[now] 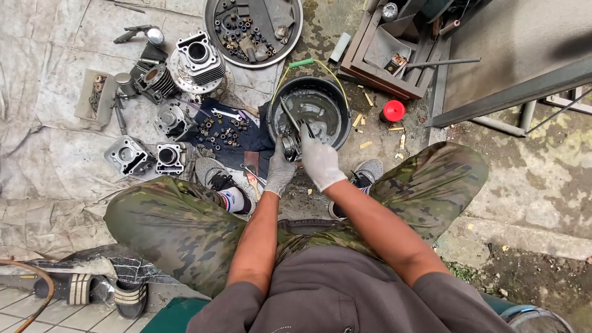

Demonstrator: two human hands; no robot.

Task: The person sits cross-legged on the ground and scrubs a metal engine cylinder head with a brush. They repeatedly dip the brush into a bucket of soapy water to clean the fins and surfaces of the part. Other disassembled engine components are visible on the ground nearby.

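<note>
- Outdoors on a rough concrete floor (542, 185), grey tarp (49, 154) spread out at nine o'clock, seated low with knees apart in camouflage trousers.
- Straight ahead at twelve o'clock: black bucket (311, 111) of dark liquid, yellow wire handle tipped back.
- Both gloved hands meeting right at the bucket's near rim, six o'clock edge.
- Left hand (279, 169) clenched around a small dark engine part (290, 147), gripping from below; part sitting at one o'clock from that hand, touching the fingers.
- Right hand (319, 161) closed on a thin brush-like tool (290, 116), its long axis slanting from five o'clock up to eleven o'clock, far end over the liquid.
- Part lying at nine o'clock from the right hand, just beside it; left hand the nearer of the two, already carrying it.
- Exact shape of the part hard to tell, half hidden by fingers.
- Off at ten o'clock: finned cylinder blocks (176, 123) laid out on the tarp, nuts and bolts on a dark blue cloth (237, 135).
- Up at eleven to twelve o'clock: round metal tray (213, 31) of small parts.
- Over at one o'clock: red cap (393, 111), wooden crate (394, 58) beyond.
</note>
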